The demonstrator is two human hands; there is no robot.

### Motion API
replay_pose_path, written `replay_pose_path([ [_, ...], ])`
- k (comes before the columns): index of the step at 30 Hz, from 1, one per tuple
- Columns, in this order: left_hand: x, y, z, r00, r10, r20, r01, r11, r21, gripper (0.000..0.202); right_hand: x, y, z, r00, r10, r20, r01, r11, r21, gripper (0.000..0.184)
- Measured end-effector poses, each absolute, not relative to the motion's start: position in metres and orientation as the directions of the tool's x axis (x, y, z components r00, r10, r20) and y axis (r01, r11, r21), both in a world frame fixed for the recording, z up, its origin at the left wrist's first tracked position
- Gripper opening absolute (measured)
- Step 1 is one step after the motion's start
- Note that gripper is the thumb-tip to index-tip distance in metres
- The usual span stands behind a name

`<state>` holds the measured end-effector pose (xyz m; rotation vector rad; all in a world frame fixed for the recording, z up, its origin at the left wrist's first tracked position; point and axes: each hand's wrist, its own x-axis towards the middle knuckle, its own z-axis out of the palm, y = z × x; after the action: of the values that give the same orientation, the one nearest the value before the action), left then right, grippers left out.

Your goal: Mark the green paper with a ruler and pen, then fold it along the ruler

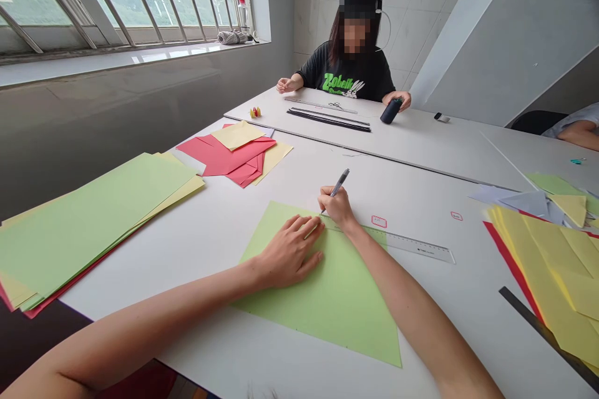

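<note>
A green sheet of paper [337, 305] lies on the white table in front of me. Across its far edge rests a clear ruler [412, 243], its right end reaching past the paper onto the table. My left hand [292, 252] is spread flat on the sheet, its fingertips at the ruler's left end, which they partly hide. In my right hand [337, 206] is a pen [340, 182], gripped with its tip down at the paper's far edge, close beside my left fingertips. Small dark marks show along the sheet's near edge.
Large green, yellow and red sheets [107, 218] are stacked at the left. Red and yellow papers [234, 153] lie behind. Folded yellow sheets [547, 262] and a dark strip [543, 330] lie right. Across the table a person [358, 68] holds a dark cylinder [392, 111] near black strips [327, 120].
</note>
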<state>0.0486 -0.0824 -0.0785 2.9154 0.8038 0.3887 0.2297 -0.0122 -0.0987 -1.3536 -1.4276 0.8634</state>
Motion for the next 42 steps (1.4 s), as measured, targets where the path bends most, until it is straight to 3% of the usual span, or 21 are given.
replay_pose_path([
  [42, 0.0494, -0.0836, -0.0767, 0.827, 0.52, 0.213, 0.497, -0.854, 0.156, 0.047, 0.2301, -0.0117, -0.0982, 0.082, 0.98, 0.18, 0.32, 0.145, -0.936, 0.021],
])
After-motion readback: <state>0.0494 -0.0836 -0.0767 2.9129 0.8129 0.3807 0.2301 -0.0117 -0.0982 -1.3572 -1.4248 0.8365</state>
